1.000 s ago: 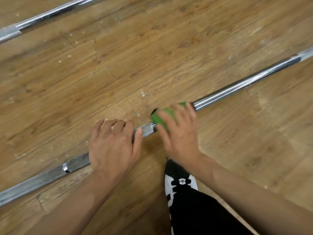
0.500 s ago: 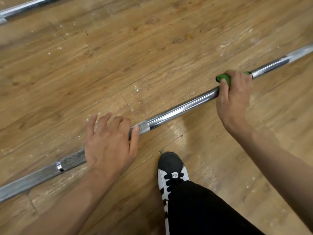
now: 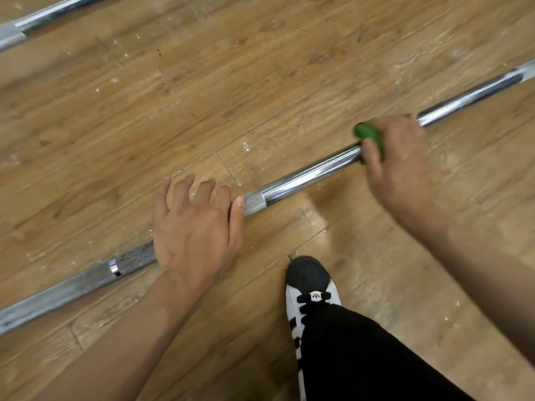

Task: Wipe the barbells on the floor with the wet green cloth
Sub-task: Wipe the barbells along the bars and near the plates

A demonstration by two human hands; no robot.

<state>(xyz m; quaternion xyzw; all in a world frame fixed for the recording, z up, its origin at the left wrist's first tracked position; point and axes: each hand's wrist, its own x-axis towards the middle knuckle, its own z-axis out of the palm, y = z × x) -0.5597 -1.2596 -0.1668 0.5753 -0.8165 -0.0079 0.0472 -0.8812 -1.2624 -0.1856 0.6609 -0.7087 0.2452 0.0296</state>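
Note:
A long chrome barbell (image 3: 307,175) lies diagonally across the wooden floor, from lower left to upper right. My left hand (image 3: 194,230) rests over its knurled part, fingers spread and thumb against the bar. My right hand (image 3: 396,157) grips the green cloth (image 3: 369,134), which is wrapped around the smooth shaft further right. Most of the cloth is hidden under my fingers. The right hand is blurred.
A second barbell (image 3: 43,18) lies at the top left corner. My black-and-white shoe (image 3: 309,287) and black trouser leg stand just below the bar, between my arms. White specks dot the floor (image 3: 260,68).
My right hand slid the cloth far right along the bar, then came part of the way back toward the left. My left hand stayed on the knurled part.

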